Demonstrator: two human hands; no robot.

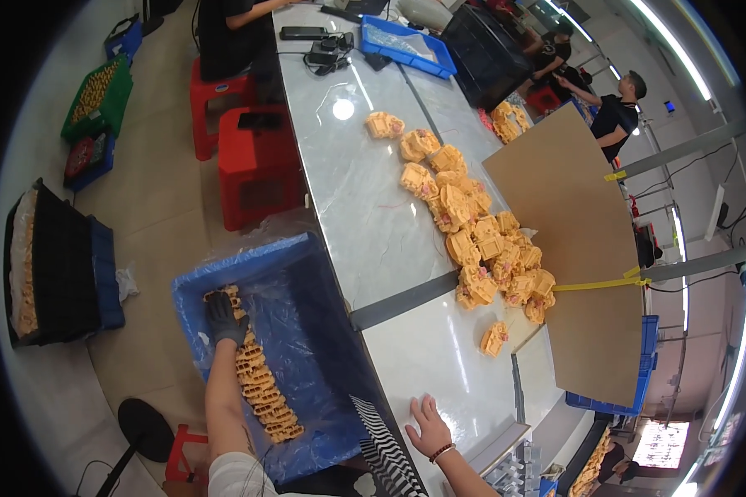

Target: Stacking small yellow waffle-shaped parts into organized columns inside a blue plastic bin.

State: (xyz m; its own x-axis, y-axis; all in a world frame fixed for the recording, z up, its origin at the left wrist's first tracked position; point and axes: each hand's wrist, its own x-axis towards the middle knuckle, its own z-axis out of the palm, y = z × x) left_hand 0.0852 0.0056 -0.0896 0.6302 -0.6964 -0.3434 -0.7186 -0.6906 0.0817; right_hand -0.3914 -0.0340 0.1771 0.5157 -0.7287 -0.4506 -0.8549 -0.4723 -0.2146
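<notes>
My left hand point(225, 320), in a dark grey glove, is inside a blue crate point(192, 286) lined with clear plastic film. Its fingers are closed over a yellow-orange moulded plastic piece point(232, 292) at the far end of a row; the hand partly hides it. The row of similar pieces point(261, 389) stands on edge, packed close along the crate's left side. My bare right hand point(430, 426), a beaded bracelet at its wrist, lies on the table point(389, 348) with fingers spread and nothing in them. Beyond it lies one single piece point(494, 339), apart from a heap of pieces point(472, 224).
A brown board point(572, 248) stands along the table's right side. Red stools point(257, 166) and a black crate point(54, 265) stand to the left. At the far end are a blue tray point(406, 45) and black box point(487, 54). Other people sit or stand farther off.
</notes>
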